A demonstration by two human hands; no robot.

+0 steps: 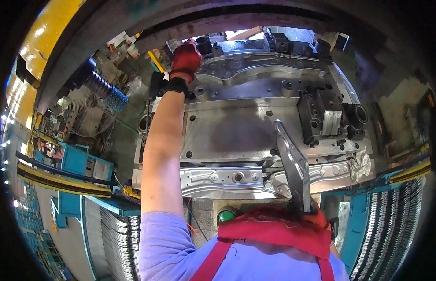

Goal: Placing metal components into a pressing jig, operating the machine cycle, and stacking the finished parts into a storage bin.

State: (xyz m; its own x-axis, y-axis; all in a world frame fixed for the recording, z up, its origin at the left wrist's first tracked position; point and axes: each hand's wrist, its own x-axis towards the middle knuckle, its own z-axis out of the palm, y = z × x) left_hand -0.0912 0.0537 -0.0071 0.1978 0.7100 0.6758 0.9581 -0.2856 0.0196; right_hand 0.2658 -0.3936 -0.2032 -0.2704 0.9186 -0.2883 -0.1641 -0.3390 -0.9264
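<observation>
My left arm stretches far forward. Its red-gloved hand (186, 58) is curled in beside the left end of a shaped metal panel (269, 63) lying on the rear of the steel die (227, 126). What its fingers close on is hidden. Close to my body, my right hand (318, 219), also in a red glove, grips the lower end of a long stamped metal bracket (293, 161). The bracket stands up at a slant, its narrow tip over the die's front. Behind it, two more stamped pieces, a left one (222, 177) and a right one (321, 173), lie along the front ledge.
A dark press frame (236, 21) arches overhead. Steel blocks (328, 117) rise at the die's right, near a crumpled cloth (360, 165). A green button (226, 216) sits in front of me. Racks of stacked metal parts stand left (119, 239) and right (391, 225).
</observation>
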